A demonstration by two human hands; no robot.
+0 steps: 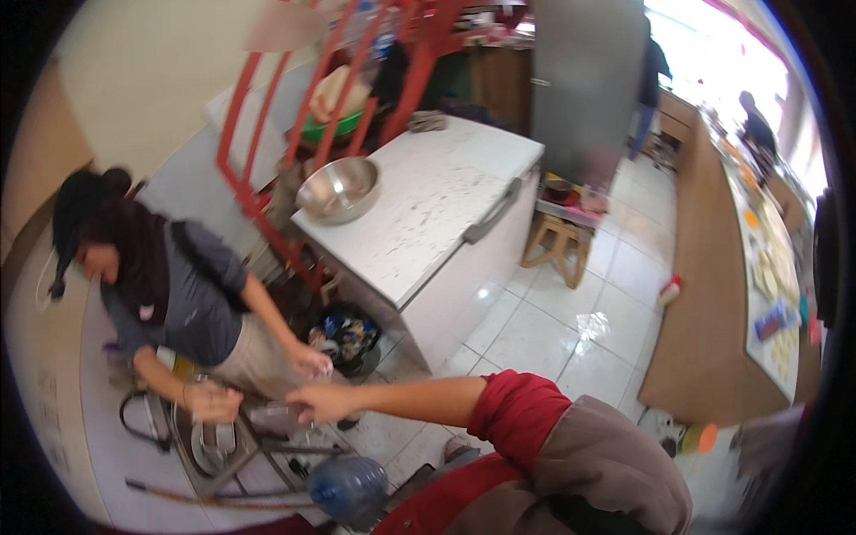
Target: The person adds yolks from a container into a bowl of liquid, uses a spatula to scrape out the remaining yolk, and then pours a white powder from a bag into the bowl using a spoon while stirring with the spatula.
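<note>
My right hand (319, 401) reaches left from a red sleeve (517, 412) and closes on one end of a clear container (272, 415) low over the floor. A person in a grey shirt (192, 303) bends over the same spot. One of their hands (214, 401) is at the container's other end and the other hand (312, 360) hovers just above mine. Under the container stands a low metal frame (234, 450) with a round metal piece inside. My left hand is out of sight.
A blue water bottle (348, 486) lies on the tiles below my arm. Behind are a white chest cabinet (437, 223) with a steel bowl (339, 189), a red metal frame (254, 192), a dark bin (348, 334), a wooden stool (557, 245) and a long wooden counter (704, 294).
</note>
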